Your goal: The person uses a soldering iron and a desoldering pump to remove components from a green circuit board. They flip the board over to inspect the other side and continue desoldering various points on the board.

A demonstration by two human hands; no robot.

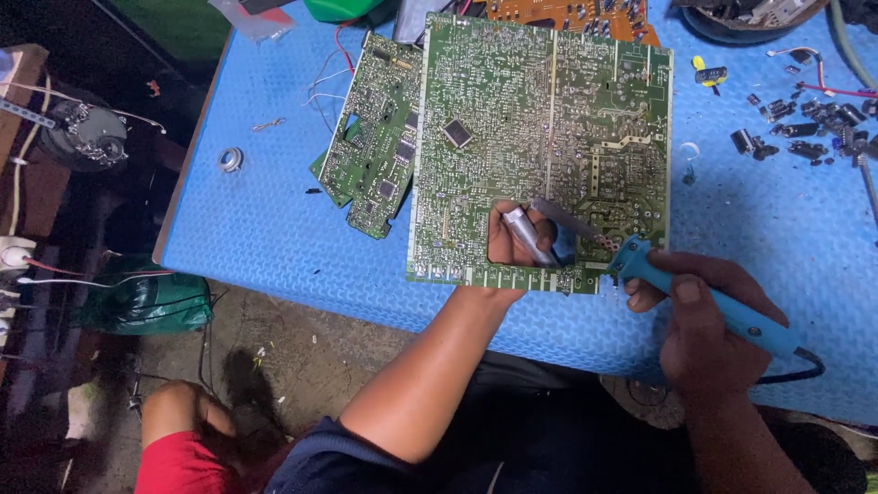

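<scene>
Head view, L to R: we see metal ring point(230, 159) upper left on blue mat point(274, 238); small green board point(373, 137) next. Big green circuit board point(540, 137) at centre. Our left hand point(514, 240) on board's lower edge, fingers closed round silvery tool point(529, 236). Our right hand point(700, 329), lower right, fingers wrapped round blue soldering iron point(704, 297), tip at board. Loose black parts point(805, 123) upper right.

A crumpled green bag point(142, 302), perhaps a plastic package, lies on the floor.
</scene>
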